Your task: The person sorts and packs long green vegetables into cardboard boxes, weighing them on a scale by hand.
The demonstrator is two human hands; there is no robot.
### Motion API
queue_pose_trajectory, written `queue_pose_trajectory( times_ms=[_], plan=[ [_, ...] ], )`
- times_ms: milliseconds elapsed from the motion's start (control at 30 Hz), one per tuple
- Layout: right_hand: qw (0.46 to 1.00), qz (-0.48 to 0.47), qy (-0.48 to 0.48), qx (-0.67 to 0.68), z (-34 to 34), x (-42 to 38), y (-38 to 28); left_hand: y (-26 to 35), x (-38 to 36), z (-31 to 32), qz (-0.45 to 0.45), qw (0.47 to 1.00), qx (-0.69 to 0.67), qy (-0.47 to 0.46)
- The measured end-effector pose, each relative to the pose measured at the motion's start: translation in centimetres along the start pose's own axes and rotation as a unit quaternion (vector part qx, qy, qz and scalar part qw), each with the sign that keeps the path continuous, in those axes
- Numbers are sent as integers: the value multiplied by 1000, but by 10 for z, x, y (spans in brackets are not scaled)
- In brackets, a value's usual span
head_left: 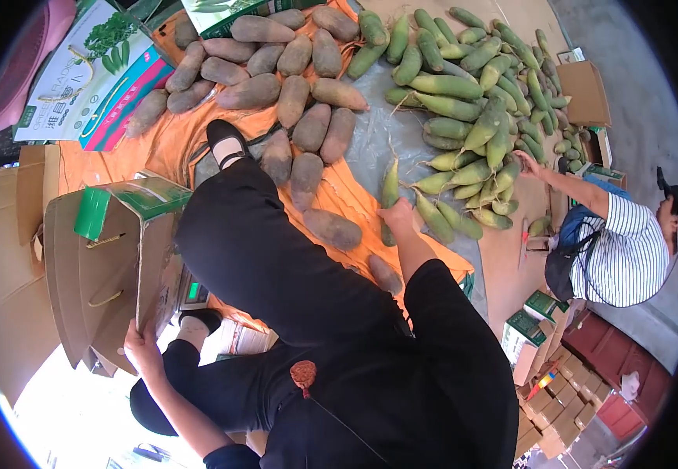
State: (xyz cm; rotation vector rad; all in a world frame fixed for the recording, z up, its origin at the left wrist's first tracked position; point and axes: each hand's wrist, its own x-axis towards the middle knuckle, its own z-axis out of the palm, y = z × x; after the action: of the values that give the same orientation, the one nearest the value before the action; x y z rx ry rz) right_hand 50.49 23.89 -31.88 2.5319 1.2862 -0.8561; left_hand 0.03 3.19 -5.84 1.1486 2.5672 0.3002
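Observation:
My left hand [144, 350] is closed on the edge of an open cardboard box [155, 262] with a green printed flap, at the left. In my right hand [398, 214] is a long green radish [390, 184], gripped around its lower part, with its thin root pointing up in the view. That hand is beside the heap of green radishes [452, 108]. Brownish-red radishes [294, 102] lie on an orange cloth [339, 184] between the box and the green heap.
A person in a striped shirt [628, 250] reaches to the heap from the right. Printed radish boxes [81, 78] lie at the upper left. A scale [194, 291] with a lit display is by my foot. Stacked cartons [562, 406] stand at the lower right.

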Motion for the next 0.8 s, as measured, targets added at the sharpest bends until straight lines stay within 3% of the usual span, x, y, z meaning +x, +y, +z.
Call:
queue_pose_trajectory(
  times_ms=[167,333,433,533,567,633,733,800],
  plan=[
    [999,-39,-21,-3,-17,-1,-1,-6,2,1,-8,1000,-12,-14],
    [977,-163,-41,129,-40,9,-21,-5,1,1,-4,1000,-5,-5],
    [951,-271,-26,148,-89,-10,-68,1,-6,-5,-3,998,60,18],
    [880,-384,-51,274,-120,-17,-115,12,-6,-11,-41,995,90,-12],
    [872,-429,-3,235,-132,-20,-131,12,-6,-11,-39,996,83,-13],
    [839,-478,-52,255,-178,-75,-183,7,-6,-7,-27,997,76,-11],
    [792,-573,-31,209,-222,-145,-243,3,-9,-5,-15,997,71,0],
    [721,-653,-60,223,-239,-198,-280,1,-10,-4,7,998,61,9]
  ],
)
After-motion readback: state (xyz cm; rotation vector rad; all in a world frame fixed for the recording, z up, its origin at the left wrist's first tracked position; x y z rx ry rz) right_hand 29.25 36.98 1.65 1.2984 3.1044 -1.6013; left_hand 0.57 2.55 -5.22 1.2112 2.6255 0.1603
